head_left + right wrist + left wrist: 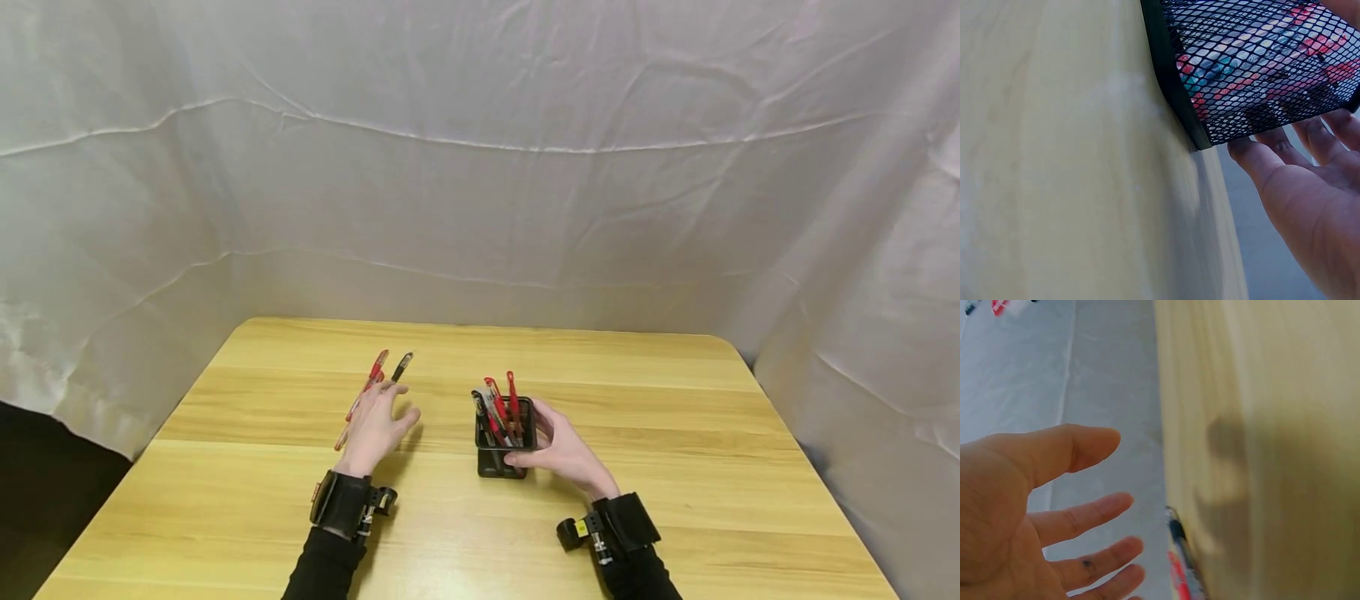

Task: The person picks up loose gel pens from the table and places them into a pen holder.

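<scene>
My left hand (375, 427) hovers at the left with fingers spread and nothing held. Partly under it on the table lie red-capped pens (377, 367) and a black-capped pen (402, 367); the hand hides some of their length. In the left wrist view, the black-capped pen (1177, 531) shows beyond the fingertips. Around a black mesh pen holder (491, 463) my right hand (564, 454) grips from the right side, thumb at the front and fingers behind. Red and black pens (512, 392) stand in the holder. Through its mesh (1247, 75) their barrels show in the right wrist view.
The light wooden table (675, 417) has rounded far corners. A pale grey cloth (480, 208) hangs behind it and along both sides. A dark area (52, 475) lies beyond the left edge. Both wrists wear black straps with small cameras.
</scene>
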`<state>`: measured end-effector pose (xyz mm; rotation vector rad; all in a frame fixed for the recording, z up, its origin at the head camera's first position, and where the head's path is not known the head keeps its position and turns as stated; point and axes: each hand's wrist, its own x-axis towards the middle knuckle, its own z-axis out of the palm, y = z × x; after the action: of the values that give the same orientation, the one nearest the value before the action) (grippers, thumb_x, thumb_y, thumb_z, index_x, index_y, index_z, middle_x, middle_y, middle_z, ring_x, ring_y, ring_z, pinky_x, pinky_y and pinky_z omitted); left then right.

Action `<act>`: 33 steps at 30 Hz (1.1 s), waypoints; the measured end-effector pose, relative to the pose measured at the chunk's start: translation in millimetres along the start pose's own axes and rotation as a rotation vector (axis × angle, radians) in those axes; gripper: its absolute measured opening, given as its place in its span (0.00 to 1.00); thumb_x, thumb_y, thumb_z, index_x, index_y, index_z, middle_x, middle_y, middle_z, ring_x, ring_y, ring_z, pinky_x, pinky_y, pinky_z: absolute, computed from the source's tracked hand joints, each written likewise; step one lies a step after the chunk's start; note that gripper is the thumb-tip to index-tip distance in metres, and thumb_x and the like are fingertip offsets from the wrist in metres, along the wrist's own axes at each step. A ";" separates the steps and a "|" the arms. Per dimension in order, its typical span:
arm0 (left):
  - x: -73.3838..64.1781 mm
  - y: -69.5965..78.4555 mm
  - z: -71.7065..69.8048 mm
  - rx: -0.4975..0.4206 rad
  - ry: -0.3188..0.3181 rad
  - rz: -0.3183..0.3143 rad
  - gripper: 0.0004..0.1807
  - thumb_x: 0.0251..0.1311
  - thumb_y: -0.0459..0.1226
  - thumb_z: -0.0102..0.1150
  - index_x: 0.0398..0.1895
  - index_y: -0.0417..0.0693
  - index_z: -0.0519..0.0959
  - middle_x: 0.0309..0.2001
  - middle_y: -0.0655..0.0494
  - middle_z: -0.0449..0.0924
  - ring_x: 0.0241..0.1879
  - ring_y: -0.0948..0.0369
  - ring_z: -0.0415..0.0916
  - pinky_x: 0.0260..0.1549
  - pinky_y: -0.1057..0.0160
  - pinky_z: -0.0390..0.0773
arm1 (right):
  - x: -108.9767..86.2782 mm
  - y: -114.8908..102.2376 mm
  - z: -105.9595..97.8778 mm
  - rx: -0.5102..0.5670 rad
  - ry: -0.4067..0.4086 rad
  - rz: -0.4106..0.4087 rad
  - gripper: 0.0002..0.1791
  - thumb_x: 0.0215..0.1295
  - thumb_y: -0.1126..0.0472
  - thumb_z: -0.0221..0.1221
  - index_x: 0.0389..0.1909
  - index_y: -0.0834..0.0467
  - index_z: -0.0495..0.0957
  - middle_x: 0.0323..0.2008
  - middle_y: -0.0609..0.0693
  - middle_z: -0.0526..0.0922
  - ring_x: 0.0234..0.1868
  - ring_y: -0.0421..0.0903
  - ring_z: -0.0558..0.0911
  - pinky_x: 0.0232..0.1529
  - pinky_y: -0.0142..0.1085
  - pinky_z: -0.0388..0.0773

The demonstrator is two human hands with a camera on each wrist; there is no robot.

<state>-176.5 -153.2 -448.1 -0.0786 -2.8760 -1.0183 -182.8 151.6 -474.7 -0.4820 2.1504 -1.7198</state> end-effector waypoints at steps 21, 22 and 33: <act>3.3 -21.9 -1.5 -0.004 -0.161 -0.044 0.38 0.68 0.43 0.59 0.75 0.34 0.60 0.78 0.29 0.47 0.77 0.32 0.45 0.73 0.30 0.52 | 1.4 0.3 1.3 0.031 -0.012 -0.021 0.56 0.52 0.62 0.75 0.78 0.61 0.51 0.79 0.61 0.55 0.78 0.63 0.57 0.75 0.59 0.58; 3.3 -22.5 -1.9 -0.007 -0.166 -0.047 0.38 0.68 0.43 0.59 0.75 0.34 0.60 0.78 0.29 0.47 0.77 0.32 0.45 0.74 0.30 0.51 | 1.3 0.2 1.3 0.027 -0.013 -0.020 0.56 0.52 0.62 0.75 0.78 0.62 0.51 0.79 0.62 0.55 0.78 0.63 0.57 0.75 0.59 0.58; 4.3 -25.1 -0.9 0.002 -0.177 -0.071 0.37 0.68 0.43 0.59 0.75 0.35 0.60 0.78 0.29 0.46 0.77 0.31 0.46 0.71 0.27 0.53 | 2.3 -0.7 3.1 0.042 -0.013 -0.017 0.57 0.52 0.62 0.75 0.78 0.62 0.50 0.79 0.62 0.54 0.79 0.62 0.56 0.76 0.59 0.57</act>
<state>-182.7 -173.2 -462.6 -0.0707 -3.0590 -1.0713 -183.3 147.7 -474.8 -0.5004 2.1025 -1.7623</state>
